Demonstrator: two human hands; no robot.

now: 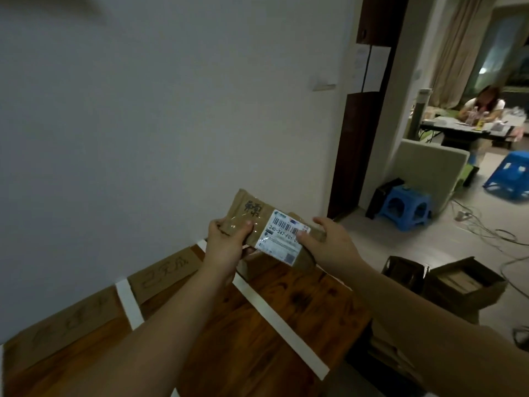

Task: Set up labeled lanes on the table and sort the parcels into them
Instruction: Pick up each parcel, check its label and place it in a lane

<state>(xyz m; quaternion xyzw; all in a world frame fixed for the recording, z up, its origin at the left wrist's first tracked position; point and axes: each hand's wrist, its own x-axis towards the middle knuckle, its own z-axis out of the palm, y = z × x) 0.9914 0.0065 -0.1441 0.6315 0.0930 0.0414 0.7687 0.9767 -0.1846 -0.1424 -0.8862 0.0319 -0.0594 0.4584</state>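
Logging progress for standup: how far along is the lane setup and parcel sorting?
Done: the table has white tape strips marking lanes and handwritten cardboard labels along the wall edge. In hand: the left hand and right hand hold one brown parcel up, shipping label facing the camera. Left: no parcel visibly lies in a lane, so sorting has barely begun. Open boxes wait on the floor.
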